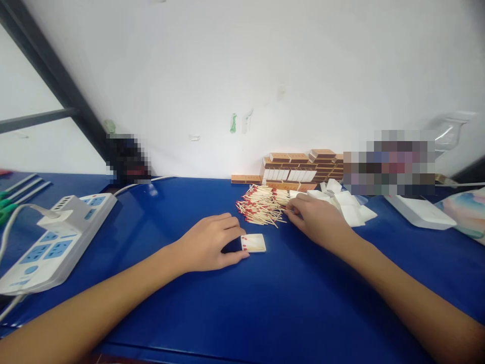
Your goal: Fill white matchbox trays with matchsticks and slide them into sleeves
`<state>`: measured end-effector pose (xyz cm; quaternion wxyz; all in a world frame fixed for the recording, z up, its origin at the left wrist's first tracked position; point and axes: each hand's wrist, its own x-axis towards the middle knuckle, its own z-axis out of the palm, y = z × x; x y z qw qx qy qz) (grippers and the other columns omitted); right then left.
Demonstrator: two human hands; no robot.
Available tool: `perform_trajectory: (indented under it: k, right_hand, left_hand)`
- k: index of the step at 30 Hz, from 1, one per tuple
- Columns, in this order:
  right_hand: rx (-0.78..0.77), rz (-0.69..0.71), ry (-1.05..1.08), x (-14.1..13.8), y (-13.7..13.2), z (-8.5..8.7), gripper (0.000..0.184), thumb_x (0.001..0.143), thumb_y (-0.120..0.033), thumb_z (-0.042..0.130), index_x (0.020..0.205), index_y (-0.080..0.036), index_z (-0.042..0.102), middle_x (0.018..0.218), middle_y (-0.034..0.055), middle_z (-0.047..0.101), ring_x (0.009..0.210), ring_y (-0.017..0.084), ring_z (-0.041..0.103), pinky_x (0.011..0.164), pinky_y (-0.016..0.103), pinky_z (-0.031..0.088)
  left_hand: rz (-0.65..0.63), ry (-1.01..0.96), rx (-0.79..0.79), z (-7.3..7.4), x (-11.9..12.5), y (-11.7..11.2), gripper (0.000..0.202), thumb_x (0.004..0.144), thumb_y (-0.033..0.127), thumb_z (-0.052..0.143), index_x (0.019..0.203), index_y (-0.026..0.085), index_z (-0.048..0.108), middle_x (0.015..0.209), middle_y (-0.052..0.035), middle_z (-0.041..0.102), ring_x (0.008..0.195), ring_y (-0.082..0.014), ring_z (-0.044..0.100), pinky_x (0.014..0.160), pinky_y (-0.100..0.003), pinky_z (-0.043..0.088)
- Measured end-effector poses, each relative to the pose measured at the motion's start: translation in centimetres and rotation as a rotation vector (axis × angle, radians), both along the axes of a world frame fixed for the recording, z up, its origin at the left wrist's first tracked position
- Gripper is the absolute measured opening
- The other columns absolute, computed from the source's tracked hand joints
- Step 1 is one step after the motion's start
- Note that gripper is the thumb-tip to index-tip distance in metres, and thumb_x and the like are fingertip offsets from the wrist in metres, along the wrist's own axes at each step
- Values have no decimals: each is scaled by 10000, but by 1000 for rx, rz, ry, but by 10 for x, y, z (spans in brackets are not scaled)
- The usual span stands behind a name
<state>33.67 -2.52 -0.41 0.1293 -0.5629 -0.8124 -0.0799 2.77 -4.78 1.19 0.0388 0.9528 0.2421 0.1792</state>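
Note:
My left hand (210,241) rests on the blue table (288,303), fingers curled, thumb and fingertips holding a small white matchbox tray (253,243) with a few red-tipped matches in it. My right hand (317,218) reaches into a loose pile of red-tipped matches (261,205); its fingers are pinched together at the pile's right edge, and what they hold is hidden.
Stacked brown matchbox sleeves (303,166) stand against the white wall. Empty white trays (346,203) lie heaped behind my right hand. A white power strip (53,242) with a plug and cable sits at the left. A flat white box (420,211) lies at the right.

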Motion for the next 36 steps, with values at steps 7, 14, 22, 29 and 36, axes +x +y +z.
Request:
perform_trajectory:
  k: [7, 14, 22, 29, 36]
  right_hand:
    - [-34, -3, -11, 5, 1, 2, 233, 1001, -327, 499, 867, -189, 632, 884, 80, 662, 776, 221, 605, 631, 325, 353]
    - [18, 63, 44, 13, -4, 11, 215, 991, -336, 495, 869, -208, 618, 888, 75, 653, 760, 219, 600, 637, 336, 373]
    - [45, 125, 161, 9, -9, 18, 208, 1015, -344, 477, 877, -223, 574, 871, 67, 631, 732, 206, 583, 676, 343, 411]
    - [75, 183, 235, -5, -18, 19, 186, 1051, -322, 454, 946, -222, 569, 917, 69, 647, 769, 202, 591, 688, 330, 423]
    - [8, 255, 226, -12, -26, 21, 191, 1059, -343, 444, 972, -227, 569, 965, 77, 649, 817, 209, 605, 705, 337, 448]
  left_hand:
    - [2, 1, -6, 0, 0, 0, 344, 1003, 453, 608, 1139, 151, 701, 989, -76, 697, 902, -204, 631, 807, -342, 530]
    - [7, -2, 2, 1, 0, 0, 344, 999, 455, 614, 1127, 150, 707, 982, -74, 697, 903, -205, 639, 807, -351, 541]
    - [36, -1, 7, 0, -1, 1, 340, 994, 460, 617, 1142, 167, 703, 980, -68, 694, 903, -200, 632, 803, -343, 541]
    - [61, 5, 4, 0, -1, 1, 336, 993, 454, 622, 1158, 175, 707, 988, -69, 697, 912, -207, 640, 800, -340, 538]
    - [121, -5, 26, -2, -1, 3, 325, 987, 448, 620, 1143, 180, 717, 982, -72, 694, 905, -215, 629, 812, -363, 541]
